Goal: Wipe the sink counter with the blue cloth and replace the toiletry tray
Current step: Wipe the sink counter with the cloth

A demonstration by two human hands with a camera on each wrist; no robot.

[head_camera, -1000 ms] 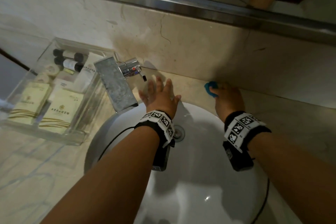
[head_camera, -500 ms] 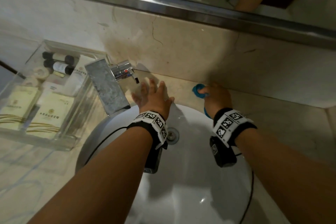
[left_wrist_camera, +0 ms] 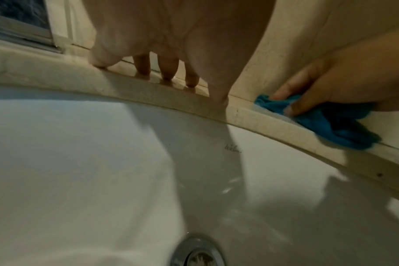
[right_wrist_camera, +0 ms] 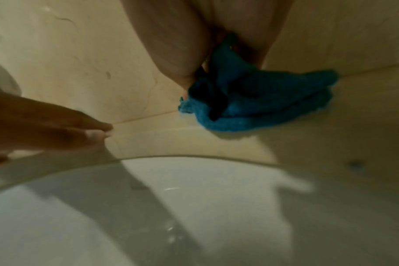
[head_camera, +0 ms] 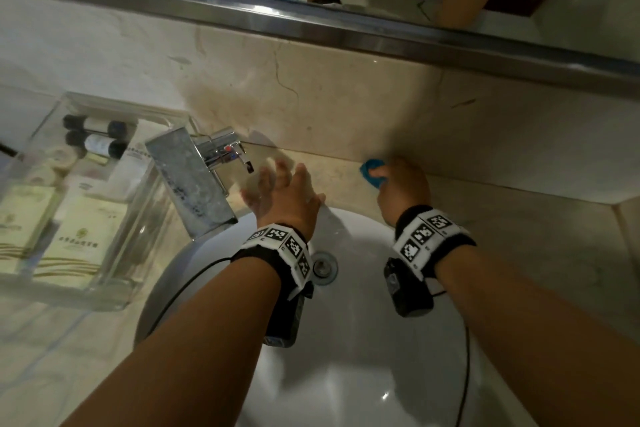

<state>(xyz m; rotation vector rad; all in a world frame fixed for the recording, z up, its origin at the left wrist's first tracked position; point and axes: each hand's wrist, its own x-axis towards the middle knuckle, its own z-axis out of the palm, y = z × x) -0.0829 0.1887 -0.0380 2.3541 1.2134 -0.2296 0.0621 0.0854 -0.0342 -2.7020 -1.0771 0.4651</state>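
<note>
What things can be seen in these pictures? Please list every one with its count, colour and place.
blue cloth: one, blue, on the counter by the back wall, behind the basin
toiletry tray: one, clear, counter, left of the faucet; holds bottles and cream packets
faucet: one, chrome, behind the basin
basin: one, white, centre
drain: one, metal, in the basin
left hand: fingers spread, resting on the counter
right hand: grips the cloth

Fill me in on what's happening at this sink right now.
A person is wiping the sink counter. Their right hand grips the bunched blue cloth against the strip behind the basin, by the wall. Their left hand rests with spread fingers on the counter beside the faucet. The clear toiletry tray sits left of the faucet, untouched.
</note>
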